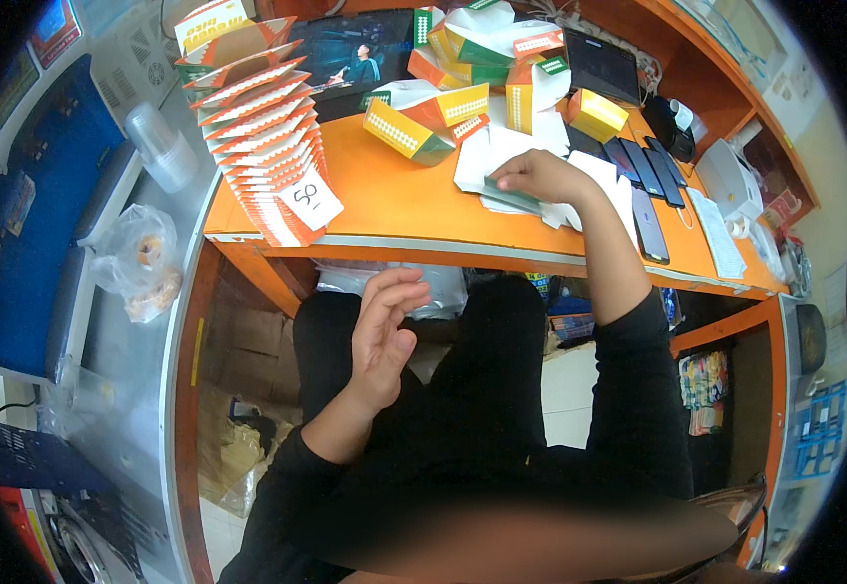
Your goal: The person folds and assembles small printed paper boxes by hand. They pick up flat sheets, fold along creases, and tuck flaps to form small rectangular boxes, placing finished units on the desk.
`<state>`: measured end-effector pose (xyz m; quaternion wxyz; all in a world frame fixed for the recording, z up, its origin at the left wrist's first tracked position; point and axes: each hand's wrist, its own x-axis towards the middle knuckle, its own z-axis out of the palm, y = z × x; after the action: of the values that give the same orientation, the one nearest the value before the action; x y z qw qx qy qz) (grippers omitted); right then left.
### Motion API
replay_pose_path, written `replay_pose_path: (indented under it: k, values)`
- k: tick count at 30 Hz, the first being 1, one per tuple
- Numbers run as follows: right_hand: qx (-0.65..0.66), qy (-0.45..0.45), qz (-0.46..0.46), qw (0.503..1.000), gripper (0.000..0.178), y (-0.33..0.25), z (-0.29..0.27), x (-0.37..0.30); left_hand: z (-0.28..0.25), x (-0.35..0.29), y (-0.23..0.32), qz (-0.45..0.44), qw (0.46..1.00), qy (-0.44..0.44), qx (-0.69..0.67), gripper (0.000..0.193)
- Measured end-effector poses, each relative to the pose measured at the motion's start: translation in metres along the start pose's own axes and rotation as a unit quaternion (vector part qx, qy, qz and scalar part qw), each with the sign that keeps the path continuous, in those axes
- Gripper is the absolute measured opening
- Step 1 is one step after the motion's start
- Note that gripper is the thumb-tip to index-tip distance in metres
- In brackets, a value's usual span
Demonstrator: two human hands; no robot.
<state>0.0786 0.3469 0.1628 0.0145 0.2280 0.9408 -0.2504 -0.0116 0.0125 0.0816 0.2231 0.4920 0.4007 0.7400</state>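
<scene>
Nearest, one left hand [382, 336] hovers above the lap, palm bare, fingers loosely spread and holding nothing. Beyond it, on the orange desk [384, 200], one green carton blank [515, 199] lies on several white sheets [476, 159], too overlapped to count. The right hand [550, 177] is above it, curled fingertips narrowed together at the blank's left end; whether they pinch or merely press, I cannot tell. About five smartphones [650, 226] lie to the right. Left stands one tall nested carton stack [260, 146], over ten deep, bearing one white tag [310, 200]. Farther are one separate yellow carton [598, 116], a jumbled carton pile [462, 102] and one lit screen [331, 60].
</scene>
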Motion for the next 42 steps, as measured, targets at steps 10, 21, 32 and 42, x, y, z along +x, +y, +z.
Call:
replay_pose_path:
  k: [10,21,32,42]
  values:
    - [-0.227,0.194,0.026,0.954,0.031,-0.022,0.045,-0.015,-0.001,0.005,0.002,0.009,1.0,0.004,0.004,0.059]
    - [-0.131,0.37,-0.017,0.92,0.027,-0.091,0.045,-0.099,0.006,0.002,-0.002,-0.059,0.996,0.013,-0.071,0.062]
    - [0.396,0.14,-0.186,0.888,0.063,-0.138,0.122,-0.134,0.015,0.01,0.003,0.081,0.934,-0.107,0.331,0.076]
    - [0.415,0.318,-0.105,0.846,0.011,-0.127,0.126,-0.139,0.017,0.006,0.001,0.15,0.969,0.0,0.198,0.028]
